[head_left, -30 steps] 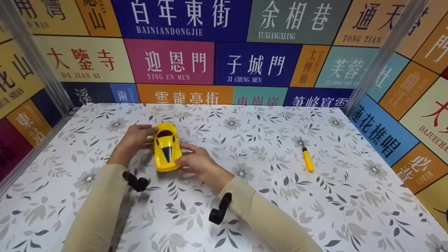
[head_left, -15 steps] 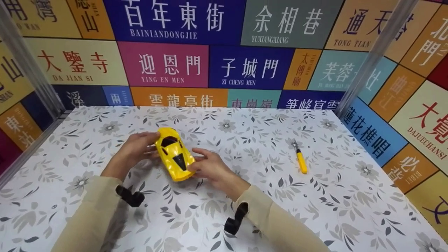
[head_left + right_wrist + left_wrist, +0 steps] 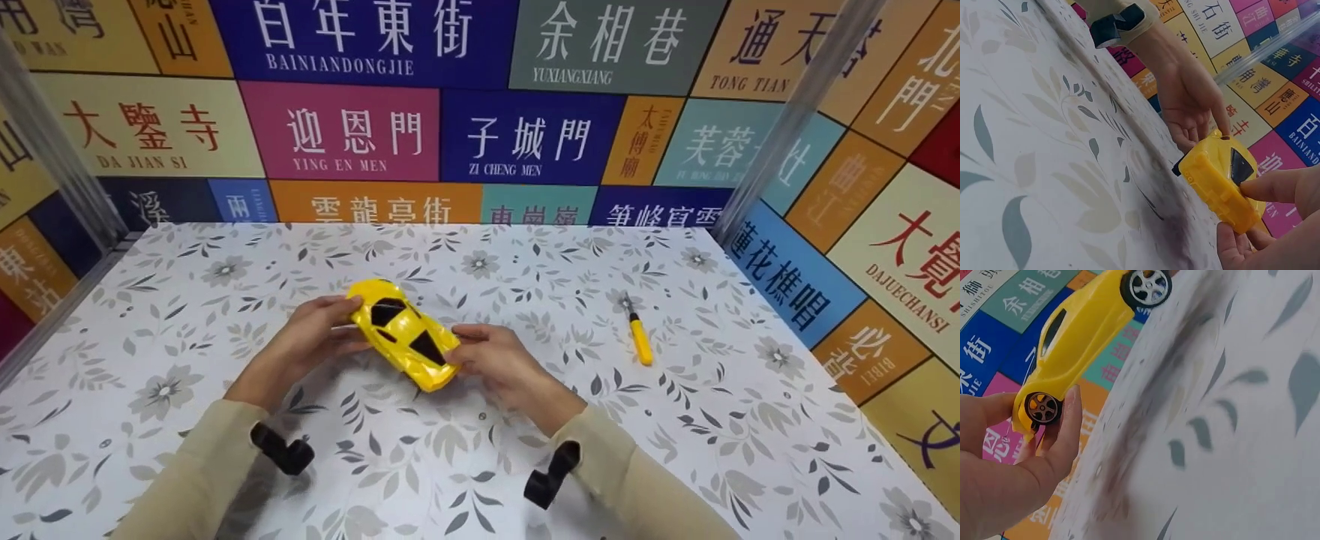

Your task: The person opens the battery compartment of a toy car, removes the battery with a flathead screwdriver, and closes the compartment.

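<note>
A yellow toy car [image 3: 405,334] with black windows is held between both hands, tilted diagonally in the head view. My left hand [image 3: 311,341] grips its far left end, thumb on top and fingers beneath. In the left wrist view the car [image 3: 1075,337] shows two spoked wheels, and the left hand [image 3: 1022,472] pinches it by the nearer wheel. My right hand [image 3: 510,367] pinches the near right end. In the right wrist view the right thumb lies on the car [image 3: 1221,185] by the dark window, with fingers of the right hand [image 3: 1280,225] below.
A yellow-handled screwdriver-like tool [image 3: 640,337] lies to the right on the floral-covered table [image 3: 480,465]. Walls with coloured name panels [image 3: 337,131] stand behind and at the sides. A black strap [image 3: 281,448] hangs at the left wrist, another black strap [image 3: 551,474] at the right.
The toy car has turned from nearly lengthwise to diagonal, its near end swinging right. Both hands have moved right with it, the right hand farther. The yellow-handled tool still lies on the table.
</note>
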`<move>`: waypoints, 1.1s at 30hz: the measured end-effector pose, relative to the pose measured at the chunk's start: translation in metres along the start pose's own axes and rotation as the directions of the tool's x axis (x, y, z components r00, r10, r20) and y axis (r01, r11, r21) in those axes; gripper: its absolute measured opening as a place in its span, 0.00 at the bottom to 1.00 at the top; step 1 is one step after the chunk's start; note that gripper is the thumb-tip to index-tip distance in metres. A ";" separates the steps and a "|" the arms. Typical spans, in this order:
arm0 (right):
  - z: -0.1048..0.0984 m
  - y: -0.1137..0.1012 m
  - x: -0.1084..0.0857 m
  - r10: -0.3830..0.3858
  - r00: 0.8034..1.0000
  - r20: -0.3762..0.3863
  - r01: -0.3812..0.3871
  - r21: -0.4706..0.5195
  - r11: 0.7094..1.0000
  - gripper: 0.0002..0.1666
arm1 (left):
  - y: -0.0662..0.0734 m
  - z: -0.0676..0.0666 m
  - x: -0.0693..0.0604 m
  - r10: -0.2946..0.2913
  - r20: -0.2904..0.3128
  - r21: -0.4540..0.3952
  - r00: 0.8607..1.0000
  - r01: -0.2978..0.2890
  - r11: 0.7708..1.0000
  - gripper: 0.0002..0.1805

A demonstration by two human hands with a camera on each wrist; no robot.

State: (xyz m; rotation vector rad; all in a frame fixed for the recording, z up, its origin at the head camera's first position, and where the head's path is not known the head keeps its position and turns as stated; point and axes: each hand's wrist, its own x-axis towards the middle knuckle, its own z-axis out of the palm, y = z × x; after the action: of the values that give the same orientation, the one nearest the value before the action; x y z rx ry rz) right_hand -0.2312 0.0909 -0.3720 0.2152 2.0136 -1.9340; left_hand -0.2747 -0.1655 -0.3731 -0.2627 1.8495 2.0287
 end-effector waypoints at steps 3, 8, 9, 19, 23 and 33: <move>-0.011 0.001 -0.002 -0.017 1.000 -0.017 0.017 -0.015 1.000 0.30 | -0.002 0.008 -0.002 -0.002 0.044 -0.066 0.999 0.005 0.998 0.32; -0.026 0.002 -0.004 -0.025 1.000 -0.017 0.025 0.006 1.000 0.27 | -0.006 0.017 -0.004 -0.011 0.097 -0.116 0.995 0.022 0.993 0.31; -0.029 0.003 -0.004 -0.026 1.000 -0.017 0.027 0.012 1.000 0.27 | -0.006 0.019 -0.005 -0.013 0.107 -0.119 0.994 0.026 0.993 0.31; -0.051 0.007 -0.007 -0.053 0.998 -0.042 0.054 0.011 0.999 0.23 | -0.012 0.034 -0.015 -0.002 0.190 -0.260 0.982 0.053 0.964 0.31; -0.061 0.009 -0.010 -0.027 0.999 -0.039 0.030 0.071 0.997 0.24 | -0.013 0.046 -0.022 0.044 0.193 -0.280 0.980 0.012 0.960 0.28; -0.092 0.011 -0.024 0.001 0.995 0.096 -0.021 0.201 0.979 0.37 | -0.018 0.073 -0.027 0.114 0.158 -0.400 0.981 -0.041 0.915 0.22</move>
State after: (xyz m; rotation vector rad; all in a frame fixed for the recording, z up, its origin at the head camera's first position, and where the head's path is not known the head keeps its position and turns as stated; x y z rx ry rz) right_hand -0.2176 0.1862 -0.3726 0.1787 1.7526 -2.1005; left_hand -0.2343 -0.0969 -0.3708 -0.1086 1.3505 2.3867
